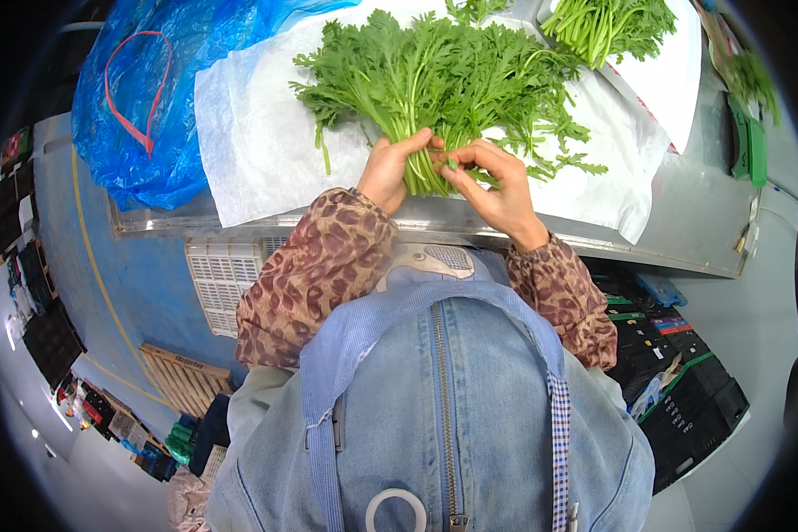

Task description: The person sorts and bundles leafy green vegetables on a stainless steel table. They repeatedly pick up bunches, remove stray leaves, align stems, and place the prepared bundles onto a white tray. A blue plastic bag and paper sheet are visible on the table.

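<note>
A bunch of leafy greens with serrated leaves, like chrysanthemum greens, lies fanned out on a white cloth-like sheet. My left hand grips the stems near their cut ends, thumb across the top. At the right side of these stems, my right hand pinches a small green piece between thumb and forefinger. More leafy sprigs spread over the sheet beyond my right hand. One short loose stem lies left of the bunch.
A blue plastic bag with a red tie covers the steel table's left end. Another bunch of greens rests on a white surface at the upper right, near a green device. Below are a white crate and black crates.
</note>
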Demonstrator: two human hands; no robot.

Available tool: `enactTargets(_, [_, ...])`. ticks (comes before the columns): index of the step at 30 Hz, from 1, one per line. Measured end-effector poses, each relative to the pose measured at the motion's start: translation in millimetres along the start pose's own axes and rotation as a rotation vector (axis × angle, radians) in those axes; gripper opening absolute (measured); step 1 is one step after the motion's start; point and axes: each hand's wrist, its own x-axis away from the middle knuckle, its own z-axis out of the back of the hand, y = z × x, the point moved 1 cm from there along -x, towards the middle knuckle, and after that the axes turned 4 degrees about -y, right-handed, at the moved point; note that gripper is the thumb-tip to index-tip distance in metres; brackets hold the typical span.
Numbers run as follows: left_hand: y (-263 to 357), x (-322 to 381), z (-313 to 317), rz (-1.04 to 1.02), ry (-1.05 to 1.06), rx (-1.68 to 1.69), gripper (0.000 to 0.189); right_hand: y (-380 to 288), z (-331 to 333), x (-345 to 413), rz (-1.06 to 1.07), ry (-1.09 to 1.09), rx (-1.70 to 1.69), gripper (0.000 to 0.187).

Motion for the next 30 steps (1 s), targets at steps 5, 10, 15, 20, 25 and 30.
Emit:
enactTargets(5, [15,12,-8,-0.117,-0.125,-0.226,0.020,12,27,11,-0.309,0.030,0.041,0.029])
enactTargets(10, [46,34,-19,-0.268,-0.318,-0.504,0.026,6,46,16,-0.414,0.125,0.387,0.063])
enactTargets(15, [47,34,-37,-0.091,-0.310,-0.536,0.029,-5,41,5,-0.386,-0.069,-0.364,0.060])
enactTargets(20, [17,41,-59,-0.059,-0.281,-0.504,0.039,-6,38,1,-0.396,0.218,-0.784,0.047])
enactTargets(25, [-1,35,-68,-0.054,-0.255,-0.505,0.038,2,55,12,-0.269,0.342,-0.969,0.038])
enactTargets(30, [-23,33,-83,-0.075,-0.208,-0.301,0.034,16,80,28,-0.286,0.259,-1.104,0.040])
